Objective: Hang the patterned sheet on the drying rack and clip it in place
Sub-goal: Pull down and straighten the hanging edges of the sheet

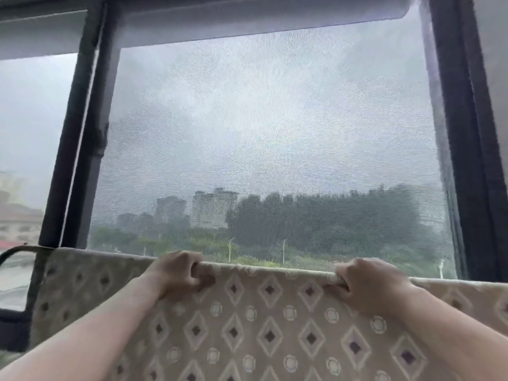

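The patterned sheet (264,325), beige with dark diamonds and pale circles, hangs across the lower part of the view, its top edge folded over a horizontal bar. My left hand (178,270) grips that top edge near the middle. Further right, my right hand (368,284) grips the same edge, fingers curled into the cloth. A dark curved end of the drying rack (11,253) shows past the sheet's left edge; the rest of the rack is hidden under the cloth. No clip is in view.
Directly behind the sheet is a large window with a mesh screen (269,147) and dark frame posts (79,149) (467,133). Outside are trees and buildings under a grey sky.
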`<state>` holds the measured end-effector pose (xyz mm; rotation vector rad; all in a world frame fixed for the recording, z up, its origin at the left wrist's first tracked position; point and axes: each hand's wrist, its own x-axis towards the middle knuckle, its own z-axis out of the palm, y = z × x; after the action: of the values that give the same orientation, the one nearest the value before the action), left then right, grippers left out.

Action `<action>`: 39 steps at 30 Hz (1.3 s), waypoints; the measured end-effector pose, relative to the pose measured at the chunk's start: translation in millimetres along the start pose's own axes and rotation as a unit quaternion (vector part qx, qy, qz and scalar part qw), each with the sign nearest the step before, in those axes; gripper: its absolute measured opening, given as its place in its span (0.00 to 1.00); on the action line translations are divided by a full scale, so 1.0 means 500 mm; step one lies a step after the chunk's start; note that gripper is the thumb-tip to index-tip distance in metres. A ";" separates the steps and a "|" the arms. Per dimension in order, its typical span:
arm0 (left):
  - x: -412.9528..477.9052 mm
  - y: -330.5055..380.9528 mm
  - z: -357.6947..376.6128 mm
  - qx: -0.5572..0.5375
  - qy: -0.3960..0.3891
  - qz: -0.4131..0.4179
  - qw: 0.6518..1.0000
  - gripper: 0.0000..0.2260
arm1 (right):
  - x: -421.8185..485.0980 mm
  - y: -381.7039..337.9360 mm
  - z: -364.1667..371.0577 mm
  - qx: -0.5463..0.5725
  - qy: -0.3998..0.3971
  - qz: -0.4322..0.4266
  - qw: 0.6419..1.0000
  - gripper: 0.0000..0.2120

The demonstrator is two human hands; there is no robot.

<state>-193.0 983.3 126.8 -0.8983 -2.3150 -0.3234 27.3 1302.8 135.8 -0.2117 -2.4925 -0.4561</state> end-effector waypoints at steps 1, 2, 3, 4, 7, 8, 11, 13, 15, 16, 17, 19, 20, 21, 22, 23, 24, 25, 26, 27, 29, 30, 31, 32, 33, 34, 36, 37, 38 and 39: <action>0.003 -0.003 0.004 0.022 0.001 -0.009 1.000 0.22 | -0.001 -0.004 -0.001 0.002 0.002 0.006 1.000 0.22; 0.005 -0.003 0.007 0.042 0.007 -0.015 0.999 0.22 | -0.001 -0.008 -0.001 0.003 0.003 0.011 1.000 0.22; 0.007 -0.004 0.011 0.055 0.012 -0.019 0.998 0.23 | 0.000 -0.011 0.000 -0.001 0.005 0.015 1.000 0.22; 0.007 -0.004 0.013 0.064 0.017 -0.020 0.998 0.23 | 0.001 -0.014 0.004 -0.008 0.008 0.018 1.000 0.22; 0.004 -0.005 0.007 0.080 0.029 -0.019 0.996 0.21 | 0.003 -0.024 0.006 -0.026 0.009 0.032 0.999 0.22; 0.002 -0.005 0.006 0.083 0.033 -0.019 0.996 0.21 | 0.002 -0.028 0.002 -0.033 0.006 0.037 0.999 0.22; 0.001 -0.005 0.008 0.076 0.040 -0.015 0.996 0.22 | -0.001 -0.050 -0.015 -0.042 -0.009 0.044 0.998 0.21; 0.005 -0.005 0.012 0.062 0.045 -0.007 0.997 0.21 | 0.018 -0.092 -0.024 -0.042 -0.006 0.020 0.999 0.22; 0.004 0.003 0.013 0.055 0.050 -0.003 0.997 0.21 | 0.061 -0.164 -0.024 -0.029 -0.003 -0.038 0.999 0.21; 0.004 0.007 0.014 0.058 0.053 0.001 0.997 0.21 | 0.090 -0.210 -0.025 -0.015 -0.001 -0.065 0.998 0.20; 0.004 0.011 0.016 0.061 0.055 0.005 0.997 0.20 | 0.118 -0.256 -0.025 -0.002 0.001 -0.091 0.996 0.18; 0.007 0.010 0.020 0.061 0.054 0.007 0.997 0.19 | 0.166 -0.325 -0.025 0.019 -0.011 -0.125 0.992 0.15; 0.007 0.005 0.019 0.051 0.045 0.006 0.998 0.18 | 0.183 -0.343 -0.023 0.029 -0.021 -0.123 0.992 0.15; 0.008 -0.004 0.017 0.035 0.030 0.007 0.999 0.18 | 0.193 -0.353 -0.017 0.036 -0.032 -0.114 0.992 0.15; 0.011 -0.013 0.014 0.019 0.015 0.013 1.000 0.17 | 0.199 -0.356 -0.009 0.040 -0.037 -0.105 0.993 0.16; 0.013 -0.022 0.010 0.002 0.002 0.021 1.000 0.15 | 0.202 -0.354 0.000 0.040 -0.034 -0.102 0.993 0.16; 0.016 -0.031 0.010 -0.022 -0.007 0.030 0.999 0.14 | 0.205 -0.351 0.010 0.041 -0.027 -0.102 0.994 0.16; 0.017 -0.040 0.009 -0.046 -0.012 0.042 0.998 0.12 | 0.207 -0.349 0.015 0.045 -0.019 -0.101 0.994 0.16; 0.018 -0.047 0.008 -0.066 -0.017 0.054 0.996 0.11 | 0.210 -0.346 0.018 0.050 -0.015 -0.102 0.993 0.15; 0.019 -0.057 0.009 -0.074 -0.021 0.062 0.995 0.11 | 0.211 -0.344 0.020 0.055 -0.014 -0.104 0.993 0.13; 0.019 -0.089 0.011 -0.064 -0.024 0.066 0.995 0.12 | 0.210 -0.340 0.021 0.065 -0.020 -0.103 0.992 0.10; 0.018 -0.113 0.012 -0.048 -0.018 0.061 0.997 0.12 | 0.206 -0.338 0.021 0.068 -0.018 -0.102 0.992 0.11; 0.016 -0.142 0.014 -0.028 -0.011 0.055 0.998 0.13 | 0.201 -0.336 0.020 0.070 -0.012 -0.101 0.992 0.13; 0.014 -0.174 0.015 -0.012 -0.002 0.049 0.999 0.15 | 0.196 -0.333 0.018 0.070 -0.005 -0.097 0.993 0.15; 0.010 -0.206 0.014 -0.012 0.007 0.043 0.999 0.18 | 0.191 -0.333 0.015 0.067 -0.001 -0.091 0.994 0.16; 0.007 -0.239 0.012 -0.030 0.017 0.035 0.999 0.21 | 0.189 -0.334 0.015 0.061 0.003 -0.085 0.994 0.17; 0.003 -0.306 0.000 -0.083 0.044 0.020 0.995 0.26 | 0.189 -0.336 0.016 0.050 0.005 -0.074 0.996 0.18; 0.002 -0.338 -0.003 -0.094 0.055 0.015 0.994 0.26 | 0.189 -0.337 0.017 0.049 0.004 -0.068 0.996 0.19; -0.004 -0.366 -0.008 -0.091 0.059 0.009 0.994 0.25 | 0.188 -0.339 0.019 0.048 0.005 -0.062 0.997 0.20; -0.010 -0.392 -0.008 -0.079 0.056 0.005 0.995 0.24 | 0.187 -0.341 0.021 0.045 0.009 -0.056 0.997 0.20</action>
<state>-320.5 834.3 126.6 -0.9429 -2.2051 -0.5444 -97.2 1152.7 135.2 -0.0327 -2.5086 -0.3885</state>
